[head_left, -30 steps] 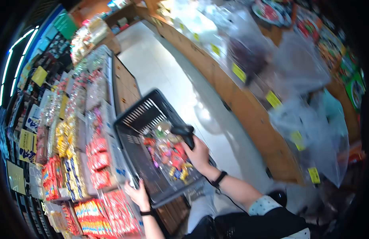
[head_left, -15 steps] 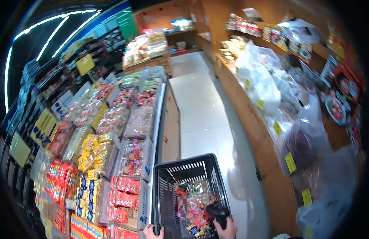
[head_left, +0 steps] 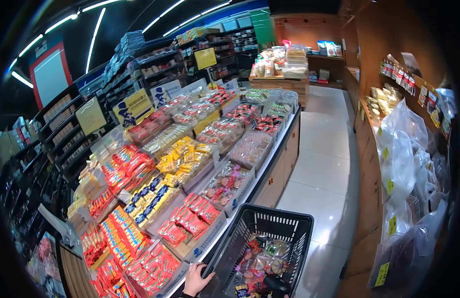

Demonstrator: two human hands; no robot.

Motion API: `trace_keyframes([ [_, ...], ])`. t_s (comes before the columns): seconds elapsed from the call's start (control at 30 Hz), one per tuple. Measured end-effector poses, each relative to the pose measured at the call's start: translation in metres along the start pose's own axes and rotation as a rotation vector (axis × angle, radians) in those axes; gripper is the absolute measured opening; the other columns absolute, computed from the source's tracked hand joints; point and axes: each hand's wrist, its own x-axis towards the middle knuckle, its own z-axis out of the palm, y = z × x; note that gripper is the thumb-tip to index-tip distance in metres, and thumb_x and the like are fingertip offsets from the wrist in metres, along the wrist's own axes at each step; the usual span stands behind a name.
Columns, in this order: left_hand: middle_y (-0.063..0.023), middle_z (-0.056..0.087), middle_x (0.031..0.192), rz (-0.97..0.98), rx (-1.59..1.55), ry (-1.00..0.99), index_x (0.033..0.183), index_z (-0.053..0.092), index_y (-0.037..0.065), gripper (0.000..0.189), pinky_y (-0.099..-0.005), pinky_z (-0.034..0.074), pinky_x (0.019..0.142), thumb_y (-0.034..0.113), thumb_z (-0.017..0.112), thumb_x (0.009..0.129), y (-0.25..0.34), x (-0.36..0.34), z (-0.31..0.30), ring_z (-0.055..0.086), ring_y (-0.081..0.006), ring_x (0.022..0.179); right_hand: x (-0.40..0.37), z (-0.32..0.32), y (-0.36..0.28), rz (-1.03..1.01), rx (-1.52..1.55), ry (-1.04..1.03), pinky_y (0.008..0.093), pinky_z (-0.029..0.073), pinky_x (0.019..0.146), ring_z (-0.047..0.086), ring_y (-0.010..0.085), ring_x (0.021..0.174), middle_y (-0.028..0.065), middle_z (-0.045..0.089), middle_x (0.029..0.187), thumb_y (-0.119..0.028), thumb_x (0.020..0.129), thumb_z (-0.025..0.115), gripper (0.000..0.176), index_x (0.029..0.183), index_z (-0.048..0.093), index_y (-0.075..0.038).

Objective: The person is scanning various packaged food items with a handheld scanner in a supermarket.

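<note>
- While the black basket point(head_left: 274, 214) is being seen in the lower middle of the view, it is being held on its left side by the left hand point(head_left: 196, 279), the nearer of the two that can be judged.
- From that hand, the basket's interior is lying toward two to three o'clock; its long axis is running from about seven o'clock at the near end to one o'clock at the far end.
- The left hand is being held narrow, thumb and fingers closing around a dark handle piece point(head_left: 207, 271) beside the basket.
- Wrapped goods point(head_left: 262, 263) are being carried on the basket floor, mostly toward two o'clock from the left hand.
- Near the lower edge, a dark rounded object point(head_left: 278, 284) is being shown over the goods; the right hand may be lying just below it, but it is being cut off by the frame, and whether it is open or holding anything cannot be told.
- At twelve o'clock from the left hand, red packets point(head_left: 192, 221) are being displayed in a tray on the stand point(head_left: 270, 193), whose edge is being passed closely by the basket's left side.
- Beyond the basket, the aisle floor point(head_left: 319, 198) is stretching toward one o'clock, and clear plastic bags point(head_left: 401, 159) are being displayed along its right side.
</note>
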Motion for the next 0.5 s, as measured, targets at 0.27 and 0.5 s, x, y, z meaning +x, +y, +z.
trace_keyframes([
  [0.27,-0.0170,0.048,0.115,0.378,-0.188,-0.070,0.112,0.050,0.001,0.050,-0.0379,0.037,0.091,0.038,0.061,0.081,0.069,0.016,-0.055,0.047,-0.0316,0.107,0.011,0.024,0.038,-0.051,-0.065,0.137,0.0418,0.035,0.092,0.047,0.0366,0.106,0.0235,0.056,0.106,-0.035,0.076,0.066,0.054,0.113,0.052,0.002],
  [0.5,-0.0179,0.056,0.099,1.463,-0.987,-0.648,0.097,0.053,-0.001,0.038,-0.0414,0.044,0.080,0.033,0.054,0.083,0.244,-0.061,-0.155,0.054,-0.0338,0.094,0.004,0.029,0.038,0.034,-0.280,0.149,0.0437,0.029,0.099,0.039,0.0383,0.114,0.0210,0.052,0.115,-0.036,0.072,0.067,0.058,0.115,0.052,0.000],
])
